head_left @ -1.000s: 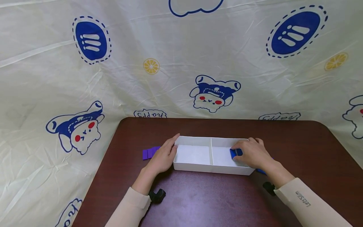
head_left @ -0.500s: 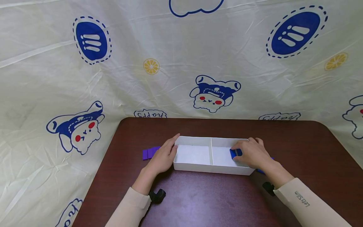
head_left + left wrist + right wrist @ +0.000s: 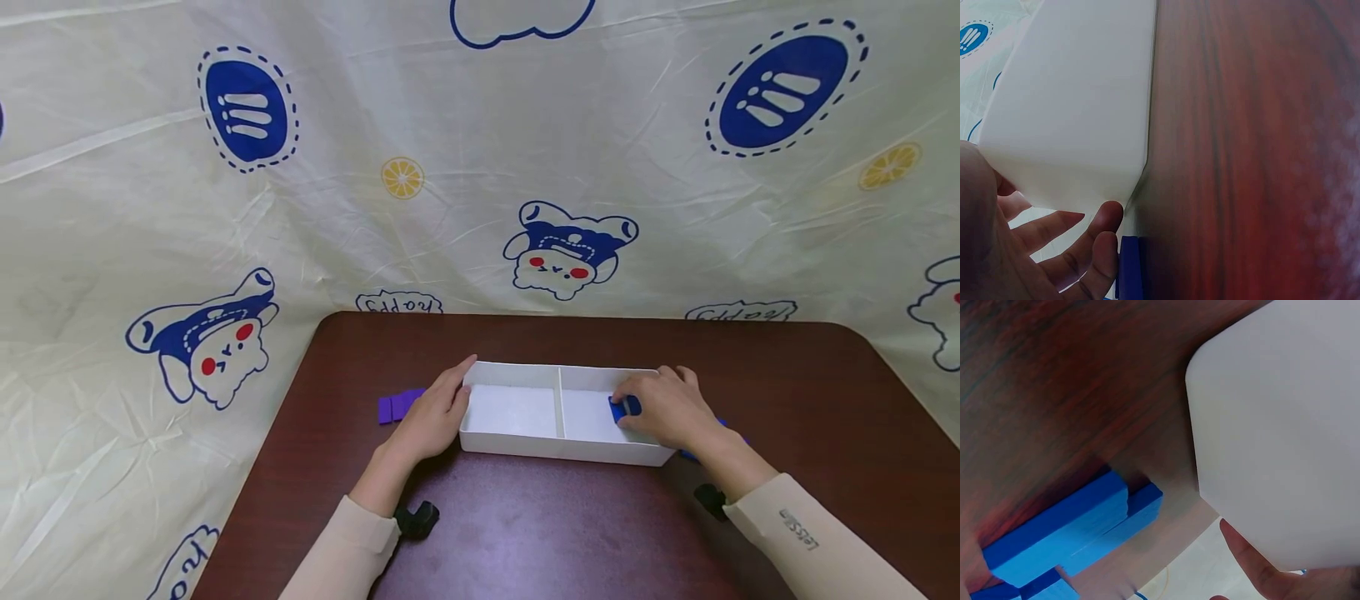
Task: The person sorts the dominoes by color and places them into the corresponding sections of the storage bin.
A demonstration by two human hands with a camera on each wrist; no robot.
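Down front, bottom of the frame, pale sleeves point(image 3: 341, 542) reach over the dark reddish-brown table point(image 3: 555, 525), a black wrist camera point(image 3: 417, 520) by the left cuff. And just right of centre, there's the white two-compartment box point(image 3: 555, 447)! At its right end, outside, lie loose blue blocks point(image 3: 1054, 531), largely hidden under the right forearm from above. The left hand point(image 3: 429, 421) lies against the box's left end, fingers fairly straight, gripping nothing. The right hand point(image 3: 666, 404) has the action: thumb and fingers close together, pinching a blue block point(image 3: 617, 410) inside the right compartment. Whether it touches the floor, I can't tell.

Here's the danger, as I judge it: an early release could leave that block tipping over, and knuckles snagging the rim could jolt the whole box. If the left hand eases off, the box may slide. Over on the left, purple blocks point(image 3: 393, 407) sit right beside those left fingers; a careless sweep might scatter them. Behind it all, up top, hangs the cartoon-printed sheet point(image 3: 465, 108).
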